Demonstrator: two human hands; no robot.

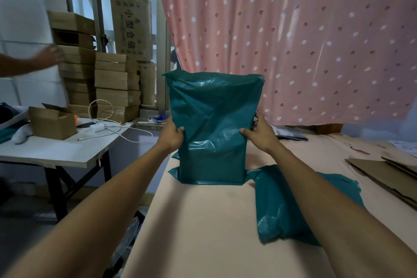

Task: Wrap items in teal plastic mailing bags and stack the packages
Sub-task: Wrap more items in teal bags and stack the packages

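- A teal mailing bag [212, 124] stands upright on the peach tabletop [203, 221], its bottom edge resting on the surface and its open mouth at the top, towards the far side.
- The lower part of the bag looks squared off and filled, so I judge an item already sits inside; the upper part is loose, crinkled plastic. The item itself is hidden.
- The left hand [170, 134] grips the bag's left edge about midway up, its fingers [180, 130] closed onto the plastic, thumb at the front.
- The right hand [259, 133] mirrors it on the right edge, fingers [244, 131] pinched on the plastic in the same way.
- Holding both sides with the bag on end probably lets the contents settle to the bottom, so the slack top can be folded over and sealed.
- A second teal package [282, 210] lies flat on the tabletop, near and to the right, partly under the right forearm and just beside the standing bag's lower corner. It seems to be the start of the stack.
- Flattened cardboard sheets [383, 171] lie at the right edge of the tabletop, well apart from the bag.
- To the left a white side table [56, 151] carries a small open carton [53, 123] and a white cable [126, 133]; stacked cardboard boxes [108, 83] rise behind it.
- Another person's hand [48, 54], blurred, reaches towards those boxes at far left.
- A pink spotted curtain [293, 40] hangs behind the bag.
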